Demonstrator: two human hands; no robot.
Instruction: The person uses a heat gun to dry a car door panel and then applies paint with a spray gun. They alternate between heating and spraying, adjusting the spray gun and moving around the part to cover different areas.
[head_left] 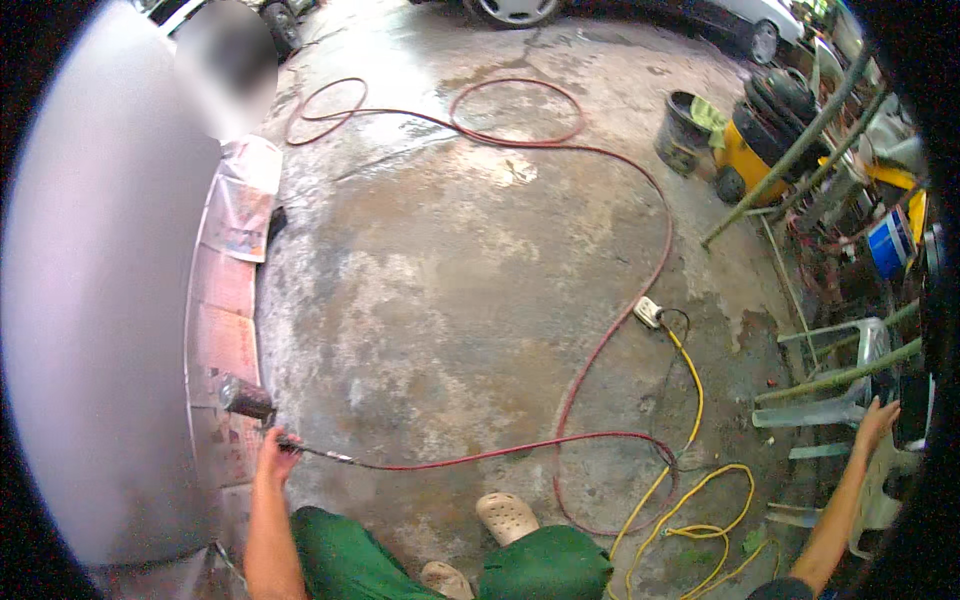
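Observation:
My left hand (276, 452) grips a spray gun (280, 440) at the lower left, its dark metal cup (247, 398) upward and a red hose (480, 457) running from it. Beside it stands a smooth grey panel (100, 330), with newspaper sheets (225, 320) along its edge. My right hand (878, 425) is out at the lower right, fingers curled on a dark object (910, 410) beside grey plastic chairs (840, 395); I cannot tell exactly what it holds.
The red hose loops over the wet concrete floor (450, 280). A yellow cord (693, 370) runs to a white socket block (647, 311). Along the right stand a bucket (678, 135), a yellow-black vacuum (748, 140), poles (740, 210) and clutter. Cars (640, 20) are at the back.

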